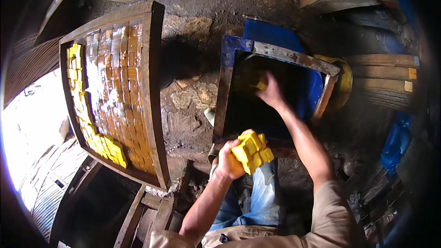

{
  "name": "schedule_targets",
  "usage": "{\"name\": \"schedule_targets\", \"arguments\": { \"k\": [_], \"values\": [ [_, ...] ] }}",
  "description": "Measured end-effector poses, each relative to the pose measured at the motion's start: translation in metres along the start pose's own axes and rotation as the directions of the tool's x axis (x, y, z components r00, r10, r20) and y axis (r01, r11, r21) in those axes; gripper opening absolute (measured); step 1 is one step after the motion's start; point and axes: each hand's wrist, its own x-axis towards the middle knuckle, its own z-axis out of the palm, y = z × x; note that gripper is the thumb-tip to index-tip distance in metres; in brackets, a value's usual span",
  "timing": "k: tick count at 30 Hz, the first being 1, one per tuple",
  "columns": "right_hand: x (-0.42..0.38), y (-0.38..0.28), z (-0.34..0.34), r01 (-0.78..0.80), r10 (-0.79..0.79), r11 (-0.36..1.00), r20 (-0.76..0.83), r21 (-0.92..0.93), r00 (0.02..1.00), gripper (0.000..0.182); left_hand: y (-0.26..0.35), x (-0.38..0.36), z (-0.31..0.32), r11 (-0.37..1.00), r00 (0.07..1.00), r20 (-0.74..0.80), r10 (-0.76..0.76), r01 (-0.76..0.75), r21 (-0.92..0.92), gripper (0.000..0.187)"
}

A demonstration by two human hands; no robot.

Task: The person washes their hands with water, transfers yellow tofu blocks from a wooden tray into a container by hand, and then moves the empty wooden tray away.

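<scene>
My left hand point(230, 160) is closed around a cluster of small yellow blocks point(252, 151), holding them up in front of my knees. Inside a dark, wood-rimmed box point(294, 55), my right hand point(272, 93) reaches down, its fingers closed on a single yellow block point(261, 85). The box's inside is in deep shadow, so its contents are hidden. To the left, a wood-framed woven tray point(154, 92) carries rows of similar yellow blocks point(108, 149) along its left side and lower left corner. Its woven surface looks wet and shiny.
A blue panel point(271, 32) rises behind the box, and a yellow round container point(342, 82) stands against its right side. Stacked wooden boards point(386, 72) lie farther right, above a crumpled blue sheet point(397, 142). Stony, dark ground point(188, 101) separates tray and box.
</scene>
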Motion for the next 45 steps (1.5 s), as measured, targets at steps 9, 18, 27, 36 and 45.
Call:
{"name": "schedule_targets", "arguments": {
  "k": [9,18,27,36,45],
  "values": [
    [0.056,0.107,0.098,0.169,-0.101,0.895,0.182,-0.412,0.978,0.037,0.009,-0.016,-0.016,0.997,0.995,0.099,0.027,-0.021,-0.069,0.066],
    [0.018,0.036,0.038,-0.076,0.046,0.960,-0.116,-0.269,0.992,0.040,0.007,-0.009,0.007,0.988,0.990,0.123,0.070,-0.052,-0.145,0.066],
    [-0.078,-0.150,-0.057,-0.161,0.109,0.962,0.229,0.222,0.967,0.061,0.009,0.054,0.027,0.940,0.984,-0.091,0.156,-0.119,0.321,0.049],
    [-0.060,-0.081,-0.070,-0.585,0.511,0.350,0.374,0.731,0.774,0.040,0.019,0.028,0.032,0.756,0.995,-0.018,0.102,-0.066,0.652,0.079],
    [-0.029,0.084,0.094,-0.493,0.499,0.866,0.130,-0.081,0.857,0.043,0.003,-0.033,0.019,0.922,0.995,0.036,0.094,-0.100,0.374,0.069]
  ]
}}
